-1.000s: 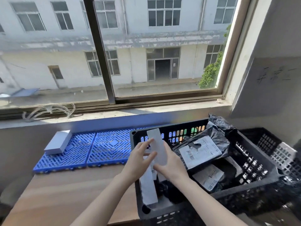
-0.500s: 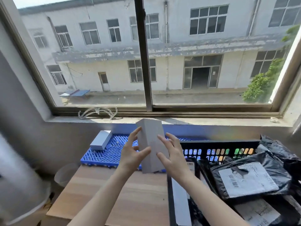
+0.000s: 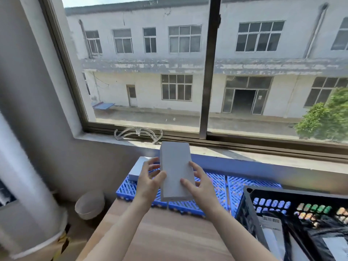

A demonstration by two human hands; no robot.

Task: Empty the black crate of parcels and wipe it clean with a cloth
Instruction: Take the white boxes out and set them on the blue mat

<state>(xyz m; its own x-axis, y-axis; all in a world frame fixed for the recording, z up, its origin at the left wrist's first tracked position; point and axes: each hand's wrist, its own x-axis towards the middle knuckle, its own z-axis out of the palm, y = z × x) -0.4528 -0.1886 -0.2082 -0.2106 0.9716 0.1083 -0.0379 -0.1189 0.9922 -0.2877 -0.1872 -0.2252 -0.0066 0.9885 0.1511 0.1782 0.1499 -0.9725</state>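
Both my hands hold a plain grey box parcel (image 3: 176,171) upright above the blue grid mat (image 3: 211,189). My left hand (image 3: 150,180) grips its left edge with thumb in front and fingers behind. My right hand (image 3: 199,182) grips its right edge the same way. The black crate (image 3: 250,206) stands at the lower right on the wooden table (image 3: 165,236), with black bagged parcels (image 3: 320,236) with white labels inside. A second grey box (image 3: 138,168) lies on the mat's far left, just behind my left hand. No cloth is in view.
A window sill (image 3: 244,153) runs behind the mat with a clear plastic hanger (image 3: 138,131) on it. A white bin (image 3: 90,204) sits on the floor left of the table. A wide white column (image 3: 24,185) stands at the left.
My hands lifted the grey box out of the crate and carried it left, over the blue mat. The view swung left, so the crate now sits at the lower right.
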